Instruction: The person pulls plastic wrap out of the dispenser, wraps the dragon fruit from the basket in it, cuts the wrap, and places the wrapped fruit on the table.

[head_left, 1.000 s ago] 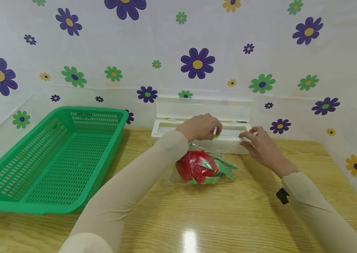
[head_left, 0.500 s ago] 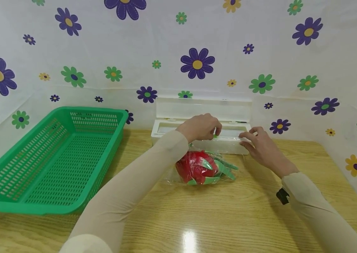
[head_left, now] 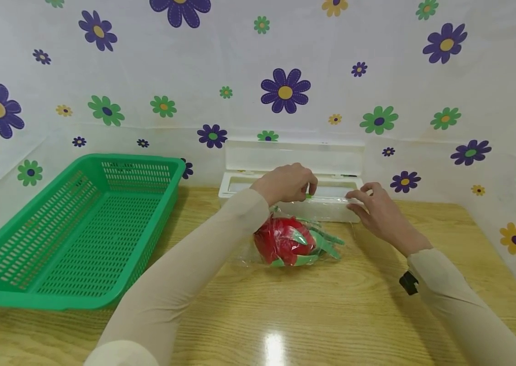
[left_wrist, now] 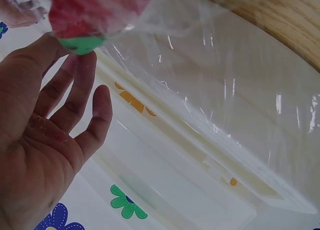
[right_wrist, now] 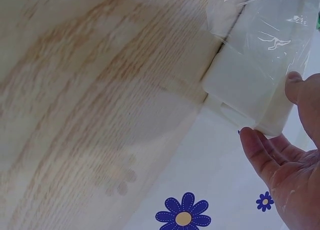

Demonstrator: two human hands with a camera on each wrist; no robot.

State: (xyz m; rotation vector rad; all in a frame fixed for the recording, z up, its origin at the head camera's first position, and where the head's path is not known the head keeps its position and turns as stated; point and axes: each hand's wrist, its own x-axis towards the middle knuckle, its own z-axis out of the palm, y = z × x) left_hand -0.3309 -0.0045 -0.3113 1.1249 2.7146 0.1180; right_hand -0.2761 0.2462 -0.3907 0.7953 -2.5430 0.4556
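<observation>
A long white cling film dispenser box (head_left: 322, 211) lies at the back of the table, its lid (head_left: 294, 156) raised against the wall. My left hand (head_left: 287, 184) pinches a small green slider (head_left: 309, 196) on the box's front rim. At the right end, the fingers and thumb of my right hand (head_left: 379, 216) grip the box corner. Clear cling film (left_wrist: 240, 84) stretches from the box over a red dragon fruit (head_left: 281, 241) with green leaf tips, lying in front of it. My left sleeve covers part of the box's left side.
A green perforated plastic basket (head_left: 125, 269) stands on the left of the wooden table (head_left: 331, 315). Behind the box rises a white wall cover (head_left: 239, 61) with flower prints. A black device (head_left: 408, 283) sits at my right wrist.
My left hand has slid slightly left along the box's rim with the green slider. The right hand, box and dragon fruit stay in place.
</observation>
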